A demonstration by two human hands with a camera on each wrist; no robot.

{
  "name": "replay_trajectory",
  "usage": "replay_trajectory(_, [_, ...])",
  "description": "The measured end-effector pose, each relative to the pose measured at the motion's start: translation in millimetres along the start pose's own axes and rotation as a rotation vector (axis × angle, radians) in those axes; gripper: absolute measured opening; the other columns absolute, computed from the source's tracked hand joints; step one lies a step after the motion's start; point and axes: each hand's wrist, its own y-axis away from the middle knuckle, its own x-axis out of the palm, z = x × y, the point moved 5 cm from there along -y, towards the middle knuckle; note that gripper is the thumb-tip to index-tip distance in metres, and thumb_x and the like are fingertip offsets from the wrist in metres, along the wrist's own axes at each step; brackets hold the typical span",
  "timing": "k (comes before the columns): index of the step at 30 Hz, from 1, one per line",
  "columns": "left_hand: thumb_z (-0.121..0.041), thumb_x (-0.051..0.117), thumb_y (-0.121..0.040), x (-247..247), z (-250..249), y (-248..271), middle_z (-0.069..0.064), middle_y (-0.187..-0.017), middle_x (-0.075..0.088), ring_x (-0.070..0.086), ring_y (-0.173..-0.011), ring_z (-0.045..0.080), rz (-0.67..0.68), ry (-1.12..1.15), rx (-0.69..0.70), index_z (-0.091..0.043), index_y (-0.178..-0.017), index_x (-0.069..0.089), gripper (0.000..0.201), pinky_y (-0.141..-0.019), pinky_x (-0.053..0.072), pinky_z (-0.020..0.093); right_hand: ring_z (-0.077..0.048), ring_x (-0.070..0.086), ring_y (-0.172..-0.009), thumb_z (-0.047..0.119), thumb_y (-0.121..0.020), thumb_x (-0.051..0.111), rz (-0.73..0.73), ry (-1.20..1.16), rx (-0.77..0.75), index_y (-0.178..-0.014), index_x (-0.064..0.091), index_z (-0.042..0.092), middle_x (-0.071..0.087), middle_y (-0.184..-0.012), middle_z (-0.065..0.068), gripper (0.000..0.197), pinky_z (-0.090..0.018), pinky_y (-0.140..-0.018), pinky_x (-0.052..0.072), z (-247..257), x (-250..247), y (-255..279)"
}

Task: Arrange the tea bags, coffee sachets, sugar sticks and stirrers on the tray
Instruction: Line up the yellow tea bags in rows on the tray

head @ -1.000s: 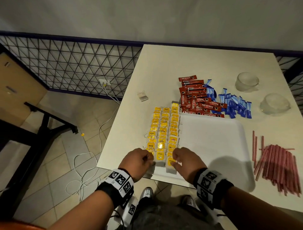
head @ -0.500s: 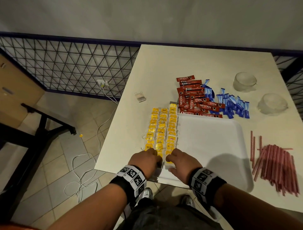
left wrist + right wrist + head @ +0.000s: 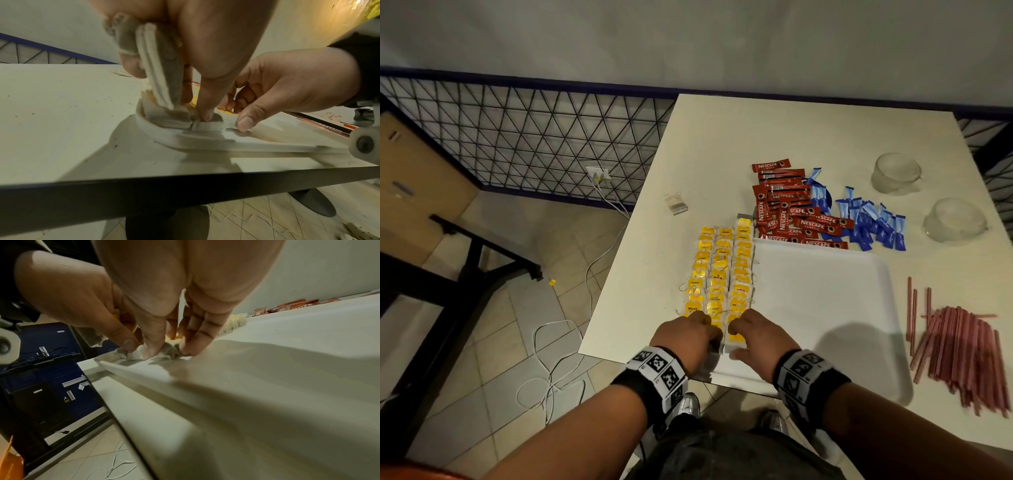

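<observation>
A white tray lies at the table's near edge. Three columns of yellow-tagged tea bags run along its left side. My left hand and right hand meet at the near end of these columns. In the left wrist view, my left hand holds a small stack of tea bags while its thumb presses a bag in the tray corner. My right hand pinches a tea bag on the tray floor. Red coffee sachets, blue sugar sticks and pink stirrers lie on the table.
Two upturned glass cups stand at the far right. One loose tea bag lies left of the sachets. The table edge runs just under my wrists. A wire fence and cables on the tiled floor are to the left.
Both hands have drawn closer together at the near end of the tea bag columns. The left hand has shifted right, over the middle column.
</observation>
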Motion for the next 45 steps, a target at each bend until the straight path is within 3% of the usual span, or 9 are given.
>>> replay_trajectory(5, [-0.05,0.052,-0.086,-13.9,10.3,1.8,-0.005,-0.101,0.057,0.059,-0.096,0.017,-0.103,0.212,-0.054,-0.031,-0.102,0.068,0.029,-0.079,0.048,0.03,-0.016,0.049,-0.113,0.045,-0.085,0.065,-0.041,-0.052,-0.021,-0.124,0.054,0.025,0.045,-0.123,0.005,0.046,-0.032,-0.095,0.043,-0.5,-8.0,5.2])
replay_trajectory(10, [-0.048,0.041,-0.099,-34.5,37.4,13.2,-0.009,-0.053,0.058,0.048,-0.047,0.009,-0.309,1.315,-0.391,-0.013,-0.077,0.063,0.047,-0.056,0.04,0.028,-0.009,0.054,-0.094,0.04,-0.09,0.059,-0.218,-0.224,-0.046,-0.109,0.062,0.026,0.055,-0.099,0.01,0.024,-0.029,-0.089,0.044,6.9,-49.4,9.7])
replay_trajectory(13, [-0.059,0.025,-0.098,-33.1,31.5,7.0,0.003,-0.06,0.057,0.046,-0.049,0.018,-0.243,1.905,-0.428,-0.008,-0.08,0.058,0.063,-0.055,0.039,0.03,0.003,0.054,-0.081,0.025,-0.088,0.066,-0.229,-0.393,-0.149,-0.109,0.065,0.024,0.057,-0.093,0.013,0.021,-0.014,-0.075,0.043,35.5,-67.9,12.0])
replay_trajectory(16, [-0.068,0.022,-0.093,-32.7,27.5,1.3,0.01,-0.063,0.06,0.055,-0.06,0.025,-0.173,2.151,-0.418,-0.009,-0.076,0.059,0.072,-0.059,0.042,0.03,0.016,0.051,-0.073,0.012,-0.08,0.073,-0.265,-0.503,-0.259,-0.114,0.066,0.022,0.053,-0.092,0.018,0.036,-0.002,-0.067,0.034,56.8,-76.9,15.6])
replay_trajectory(23, [-0.075,0.02,-0.089,-36.3,19.3,4.8,0.006,-0.056,0.049,0.048,-0.048,0.022,-0.146,2.225,-0.518,-0.009,-0.075,0.056,0.076,-0.05,0.04,0.025,0.008,0.049,-0.089,0.021,-0.077,0.076,-0.301,-0.401,-0.435,-0.104,0.072,0.023,0.054,-0.098,0.01,0.028,-0.007,-0.081,0.036,68.4,-77.7,15.8])
replay_trajectory(31, [-0.078,0.03,-0.086,-19.2,25.8,10.0,0.01,-0.071,0.054,0.045,-0.048,0.021,-0.089,1.977,-0.661,-0.008,-0.097,0.059,0.076,-0.042,0.028,0.019,-0.012,0.067,-0.063,0.015,-0.091,0.063,-0.278,-0.962,-0.062,-0.089,0.059,0.025,0.066,-0.08,-0.003,0.011,-0.023,-0.061,0.048,51.1,-82.3,11.7])
replay_trajectory(35, [-0.065,0.042,-0.091,-33.9,28.1,15.1,0.003,-0.061,0.051,0.043,-0.046,0.019,-0.137,1.79,-0.512,-0.011,-0.077,0.056,0.058,-0.039,0.025,0.02,-0.013,0.067,-0.071,0.015,-0.088,0.067,-0.312,-0.873,-0.06,-0.085,0.063,0.034,0.072,-0.077,-0.002,0.02,-0.036,-0.071,0.054,36.9,-83.0,9.1])
replay_trajectory(40, [-0.024,0.057,-0.094,-49.2,18.9,12.1,0.011,-0.069,0.048,0.043,-0.042,0.016,-0.155,1.673,-0.288,-0.009,-0.082,0.056,0.019,-0.035,0.025,0.017,-0.002,0.062,-0.092,0.001,-0.078,0.073,-0.409,-0.549,-0.339,-0.09,0.073,0.021,0.064,-0.102,0.014,0.023,-0.016,-0.08,0.051,45.4,-89.7,16.1])
replay_trajectory(45, [-0.011,0.062,-0.092,-63.9,19.1,16.8,-0.005,-0.056,0.056,0.045,-0.039,0.007,-0.254,1.38,-0.191,-0.009,-0.086,0.065,0.007,-0.036,0.032,0.016,-0.017,0.063,-0.081,0.032,-0.074,0.072,-0.367,-0.856,-0.038,-0.101,0.055,0.04,0.061,-0.103,0.005,0.033,-0.036,-0.073,0.057,31.5,-82.2,11.4])
